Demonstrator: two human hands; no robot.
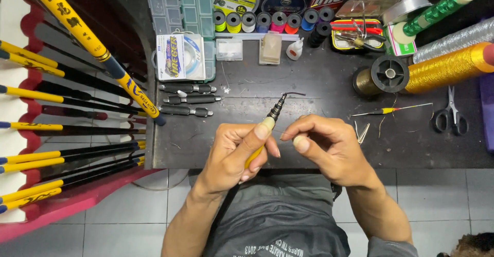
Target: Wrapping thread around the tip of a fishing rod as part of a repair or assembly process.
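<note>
Over the dark table [309, 144], the left hand [234, 156] grips a rod tip [275, 110]; the right hand [324, 144] pinches, perhaps thread.

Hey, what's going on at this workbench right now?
A person is working on the tip of a fishing rod over a dark workbench. The left hand grips the rod's black and yellow end, while the right hand pinches something fine beside it, too thin to make out. Scissors, thread spools and a gold thread cone lie further back.
</note>
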